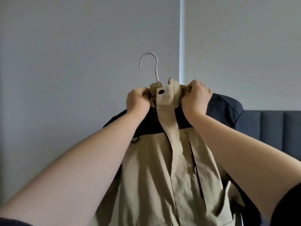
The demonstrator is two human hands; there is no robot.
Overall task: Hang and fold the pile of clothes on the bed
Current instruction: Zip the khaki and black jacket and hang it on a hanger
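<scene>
- The jacket [162, 168], beige with black shoulder panels, is held up at centre frame in front of a grey wall [73, 46]. Its front is closed and faces the camera.
- The jacket is carried on a hanger [149, 66]. Only the metal hook and neck are seen, rising from the left side of the collar [169, 95] with the hook's open end turned to the left.
- The left hand [137, 101] is closed on the left side of the collar. Its fingers [145, 92] are curled tightly into the fabric just below the hanger's neck.
- The right hand [195, 99] is closed on the right side of the collar. Its fingers [191, 86] are curled over the collar's top edge, so the fabric is pinched there.
- A dark snap button [161, 91] is shown on the collar's front flap, between the two hands.
- Both forearms are raised from the lower corners, and dark pushed-up sleeves [290, 206] are visible at the frame edges.
- A dark padded headboard [273, 128] is seen at the right, behind the jacket's shoulder.
- A pale blind [244, 38] fills the upper right, with a bright vertical strip along its left edge.
</scene>
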